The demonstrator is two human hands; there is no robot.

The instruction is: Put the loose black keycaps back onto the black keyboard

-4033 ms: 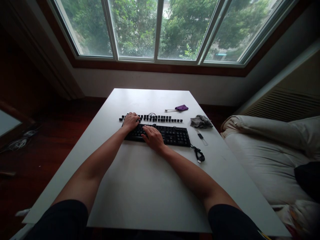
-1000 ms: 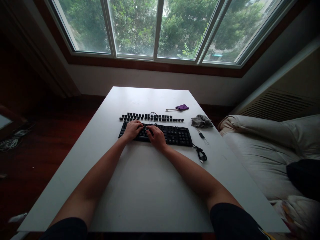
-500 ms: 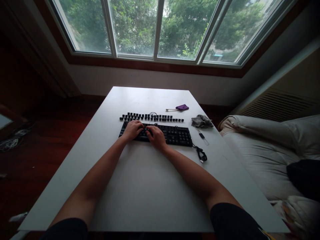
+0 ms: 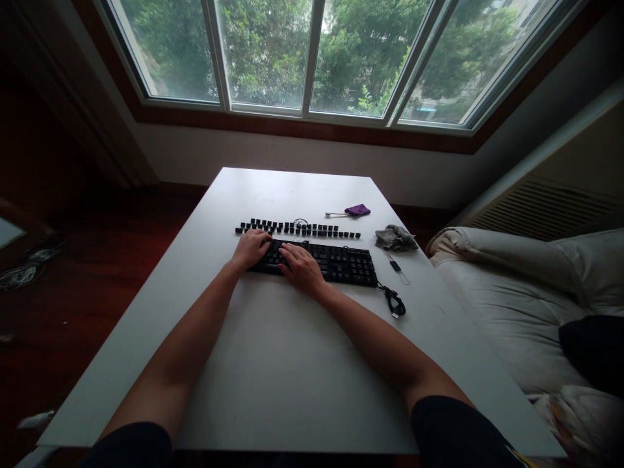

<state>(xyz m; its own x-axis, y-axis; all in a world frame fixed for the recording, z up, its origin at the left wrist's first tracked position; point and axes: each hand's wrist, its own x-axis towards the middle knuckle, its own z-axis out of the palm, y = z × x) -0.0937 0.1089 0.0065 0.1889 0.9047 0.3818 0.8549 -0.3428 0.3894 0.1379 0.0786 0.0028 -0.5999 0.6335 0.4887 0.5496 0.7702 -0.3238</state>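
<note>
Left hand (image 4: 251, 248) covers keyboard (image 4: 341, 263) end (fingertips unclear).

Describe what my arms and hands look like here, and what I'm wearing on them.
Short dark sleeves, the left sleeve and the right sleeve, cover only the upper arms; below them both arms are bare. The left hand and right hand wear no gloves, and no watch or bracelet shows at either wrist.
</note>
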